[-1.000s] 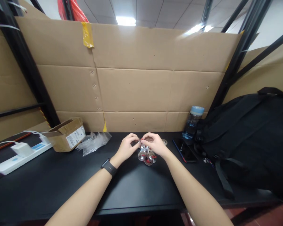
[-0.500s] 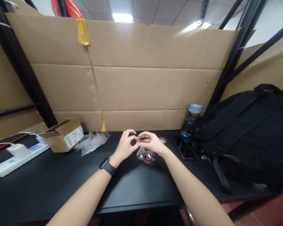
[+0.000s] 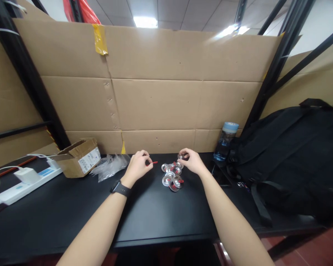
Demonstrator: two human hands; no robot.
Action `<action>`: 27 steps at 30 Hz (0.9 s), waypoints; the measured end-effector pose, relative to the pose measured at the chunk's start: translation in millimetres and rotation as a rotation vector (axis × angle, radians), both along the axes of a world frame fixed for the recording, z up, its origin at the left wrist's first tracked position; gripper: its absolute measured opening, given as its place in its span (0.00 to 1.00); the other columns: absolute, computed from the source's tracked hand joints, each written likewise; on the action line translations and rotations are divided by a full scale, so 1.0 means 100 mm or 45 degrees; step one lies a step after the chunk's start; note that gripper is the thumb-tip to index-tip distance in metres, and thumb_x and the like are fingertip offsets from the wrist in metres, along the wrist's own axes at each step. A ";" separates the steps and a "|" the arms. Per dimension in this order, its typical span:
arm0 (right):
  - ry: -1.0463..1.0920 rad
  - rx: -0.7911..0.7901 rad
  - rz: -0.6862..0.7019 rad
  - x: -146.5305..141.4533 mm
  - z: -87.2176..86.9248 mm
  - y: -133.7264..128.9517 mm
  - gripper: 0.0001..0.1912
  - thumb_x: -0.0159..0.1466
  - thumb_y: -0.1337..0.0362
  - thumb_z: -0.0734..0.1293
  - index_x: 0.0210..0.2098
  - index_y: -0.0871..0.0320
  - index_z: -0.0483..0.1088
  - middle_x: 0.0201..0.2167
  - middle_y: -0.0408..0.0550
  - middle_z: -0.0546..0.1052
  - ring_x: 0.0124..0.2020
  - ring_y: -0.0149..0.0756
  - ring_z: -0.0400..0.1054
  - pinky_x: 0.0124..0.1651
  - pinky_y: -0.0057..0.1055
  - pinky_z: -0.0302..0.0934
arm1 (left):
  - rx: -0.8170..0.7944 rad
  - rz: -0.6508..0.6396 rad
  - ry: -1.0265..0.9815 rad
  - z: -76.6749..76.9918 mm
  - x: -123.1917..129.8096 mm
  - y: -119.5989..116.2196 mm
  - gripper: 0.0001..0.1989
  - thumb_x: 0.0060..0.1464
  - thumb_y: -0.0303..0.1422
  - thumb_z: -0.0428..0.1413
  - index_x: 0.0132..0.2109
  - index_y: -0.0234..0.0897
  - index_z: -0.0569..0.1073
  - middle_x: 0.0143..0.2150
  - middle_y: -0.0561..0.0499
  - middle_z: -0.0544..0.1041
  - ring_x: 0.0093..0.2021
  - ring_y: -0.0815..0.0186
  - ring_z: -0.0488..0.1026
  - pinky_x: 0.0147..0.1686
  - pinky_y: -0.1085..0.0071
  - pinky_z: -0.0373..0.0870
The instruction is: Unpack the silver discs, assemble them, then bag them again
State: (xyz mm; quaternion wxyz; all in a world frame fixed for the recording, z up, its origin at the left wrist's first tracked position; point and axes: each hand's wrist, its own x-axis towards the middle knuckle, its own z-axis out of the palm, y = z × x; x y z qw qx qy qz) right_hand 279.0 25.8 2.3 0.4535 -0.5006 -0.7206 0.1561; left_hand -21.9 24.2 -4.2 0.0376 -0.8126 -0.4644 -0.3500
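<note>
Between the thumb and fingers of my left hand [image 3: 138,162] is a thin red cord loop [image 3: 154,162], its end pointing right. My right hand [image 3: 192,161] has its thumb and fingers around the edge of a small, shiny round finger cymbal [image 3: 181,156], partly hidden by the fingers. Between and just below the hands, a cluster of several finger cymbals [image 3: 167,180] lies on the black table [image 3: 161,218]. They are domed metal discs, some overlapping, with red loops showing on them.
At the left are a white power strip [image 3: 30,186], an opened cardboard box [image 3: 77,159] and clear plastic bags [image 3: 111,167]. A water bottle [image 3: 224,144], a dark phone [image 3: 220,175] and a black backpack [image 3: 291,155] are at the right. A cardboard wall [image 3: 155,107] stands behind.
My hands have moved apart from their meeting point over the cymbals. The left went left with the red loop; the right went right and took hold of the separate cymbal.
</note>
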 end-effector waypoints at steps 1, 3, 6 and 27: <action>-0.117 0.035 -0.101 0.10 -0.03 0.05 0.14 0.53 0.61 0.74 0.39 0.55 0.75 0.39 0.47 0.79 0.38 0.38 0.73 0.45 0.35 0.66 | -0.055 0.038 0.060 -0.02 -0.06 0.03 0.03 0.50 0.32 0.61 0.29 0.41 0.79 0.42 0.48 0.74 0.44 0.56 0.71 0.48 0.60 0.67; -0.266 -0.026 -0.218 0.30 -0.10 0.12 0.13 0.52 0.63 0.74 0.38 0.54 0.75 0.39 0.48 0.80 0.38 0.38 0.73 0.43 0.33 0.66 | -0.154 0.112 0.146 -0.06 -0.18 0.09 0.04 0.49 0.32 0.62 0.27 0.41 0.79 0.40 0.47 0.75 0.43 0.55 0.71 0.46 0.61 0.67; -0.397 -0.172 -0.295 0.52 -0.20 0.20 0.14 0.51 0.63 0.75 0.37 0.54 0.76 0.38 0.48 0.81 0.38 0.38 0.74 0.42 0.31 0.65 | -0.261 0.173 0.212 -0.11 -0.27 0.15 0.05 0.49 0.32 0.61 0.27 0.41 0.80 0.40 0.46 0.77 0.43 0.55 0.73 0.44 0.63 0.67; -0.487 -0.235 0.254 0.04 -0.17 0.04 0.15 0.53 0.70 0.72 0.40 0.54 0.80 0.35 0.44 0.81 0.32 0.32 0.71 0.36 0.26 0.59 | -0.171 0.030 0.200 -0.11 -0.10 0.07 0.08 0.57 0.33 0.55 0.37 0.41 0.79 0.43 0.47 0.77 0.45 0.57 0.72 0.45 0.64 0.66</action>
